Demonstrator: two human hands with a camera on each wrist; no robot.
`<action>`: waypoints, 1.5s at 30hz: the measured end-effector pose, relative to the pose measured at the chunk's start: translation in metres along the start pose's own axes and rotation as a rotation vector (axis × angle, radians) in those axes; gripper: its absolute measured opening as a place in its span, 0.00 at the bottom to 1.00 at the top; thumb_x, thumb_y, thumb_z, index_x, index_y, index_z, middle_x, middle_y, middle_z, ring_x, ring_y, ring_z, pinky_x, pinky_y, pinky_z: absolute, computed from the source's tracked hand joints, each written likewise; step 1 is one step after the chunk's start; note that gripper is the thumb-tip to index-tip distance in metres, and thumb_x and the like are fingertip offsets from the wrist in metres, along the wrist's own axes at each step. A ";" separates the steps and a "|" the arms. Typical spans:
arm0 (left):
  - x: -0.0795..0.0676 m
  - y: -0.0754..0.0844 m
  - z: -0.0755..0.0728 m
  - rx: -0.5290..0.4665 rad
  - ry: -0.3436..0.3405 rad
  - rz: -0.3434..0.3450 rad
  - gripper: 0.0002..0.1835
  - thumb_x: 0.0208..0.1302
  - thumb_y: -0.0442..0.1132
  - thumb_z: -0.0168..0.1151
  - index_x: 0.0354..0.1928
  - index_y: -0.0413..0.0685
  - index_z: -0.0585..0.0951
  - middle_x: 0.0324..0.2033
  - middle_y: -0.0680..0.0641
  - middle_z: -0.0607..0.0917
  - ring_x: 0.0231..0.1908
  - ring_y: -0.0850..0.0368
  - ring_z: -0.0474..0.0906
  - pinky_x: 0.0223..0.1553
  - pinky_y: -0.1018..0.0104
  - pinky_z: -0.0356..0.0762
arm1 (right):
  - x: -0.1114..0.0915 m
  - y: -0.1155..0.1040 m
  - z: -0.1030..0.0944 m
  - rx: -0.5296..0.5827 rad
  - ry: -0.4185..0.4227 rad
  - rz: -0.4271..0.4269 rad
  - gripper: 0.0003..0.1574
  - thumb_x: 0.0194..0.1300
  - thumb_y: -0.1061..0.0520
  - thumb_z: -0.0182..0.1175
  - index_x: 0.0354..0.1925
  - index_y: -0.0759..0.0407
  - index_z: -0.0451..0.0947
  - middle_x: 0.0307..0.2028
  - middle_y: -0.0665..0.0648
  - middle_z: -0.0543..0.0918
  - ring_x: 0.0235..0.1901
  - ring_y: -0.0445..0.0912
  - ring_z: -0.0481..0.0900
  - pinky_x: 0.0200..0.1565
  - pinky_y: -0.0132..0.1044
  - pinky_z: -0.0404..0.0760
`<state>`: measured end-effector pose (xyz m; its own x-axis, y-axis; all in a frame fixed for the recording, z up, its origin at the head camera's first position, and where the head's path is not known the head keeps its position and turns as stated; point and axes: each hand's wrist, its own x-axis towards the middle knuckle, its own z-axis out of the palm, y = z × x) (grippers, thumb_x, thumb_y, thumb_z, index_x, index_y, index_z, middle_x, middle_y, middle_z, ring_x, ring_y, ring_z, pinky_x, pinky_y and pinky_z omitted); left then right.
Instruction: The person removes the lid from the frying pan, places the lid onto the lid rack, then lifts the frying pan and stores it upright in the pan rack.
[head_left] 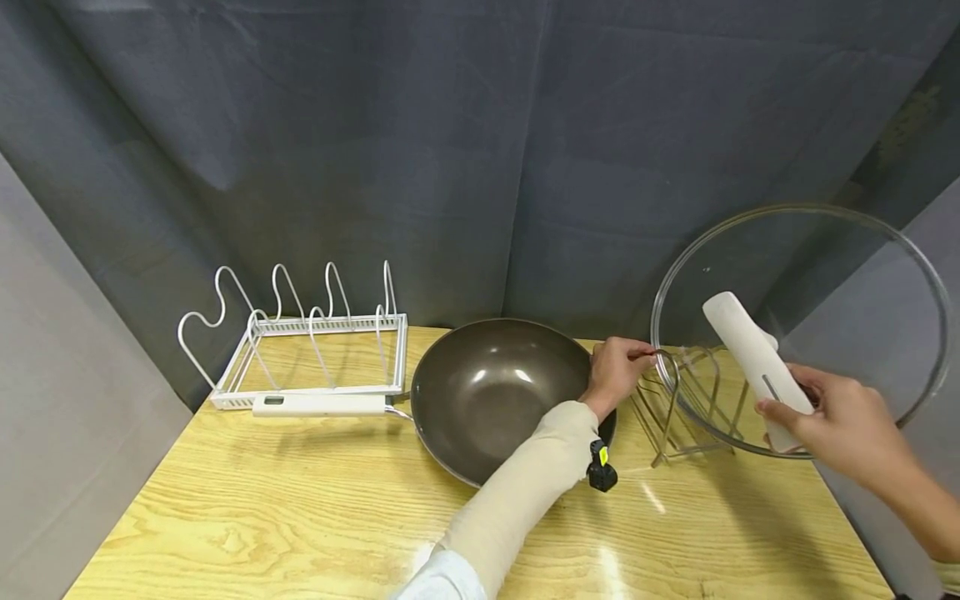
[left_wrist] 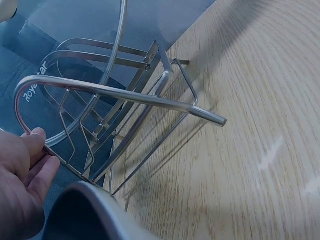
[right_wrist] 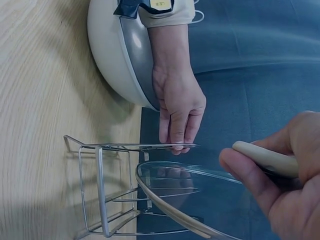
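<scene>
My left hand (head_left: 617, 371) reaches across the wok and pinches the upper bend of a metal wire rack (left_wrist: 150, 100). In my right hand (head_left: 851, 421) is the white handle (head_left: 757, 367) of a large glass lid (right_wrist: 170, 205), gripped between thumb and fingers. The lid is tilted up on edge, and its lower rim overlaps the bars of the rack in the head and right wrist views. Beneath my left forearm sits a dark wok (head_left: 495, 400) with a long white handle (head_left: 322, 406) pointing left.
A white wire rack (head_left: 311, 389) with several looped dividers stands at the back left, behind the wok's handle. The wooden table (head_left: 300, 517) meets a dark curtain (head_left: 360, 167) at the back and grey panels at both sides.
</scene>
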<state>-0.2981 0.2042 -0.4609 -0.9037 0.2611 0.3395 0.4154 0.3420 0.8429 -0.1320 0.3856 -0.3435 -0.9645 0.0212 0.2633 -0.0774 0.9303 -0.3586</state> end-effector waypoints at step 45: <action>0.004 -0.002 0.000 0.043 0.001 0.014 0.05 0.64 0.39 0.73 0.40 0.52 0.93 0.36 0.57 0.92 0.36 0.72 0.85 0.38 0.85 0.70 | 0.003 0.004 0.024 0.021 0.012 -0.046 0.25 0.62 0.57 0.72 0.52 0.71 0.80 0.28 0.62 0.86 0.23 0.44 0.76 0.20 0.36 0.68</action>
<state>-0.3023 0.2047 -0.4613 -0.8977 0.2649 0.3520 0.4325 0.3771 0.8190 -0.1417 0.3802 -0.3656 -0.9568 -0.0167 0.2903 -0.1268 0.9223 -0.3650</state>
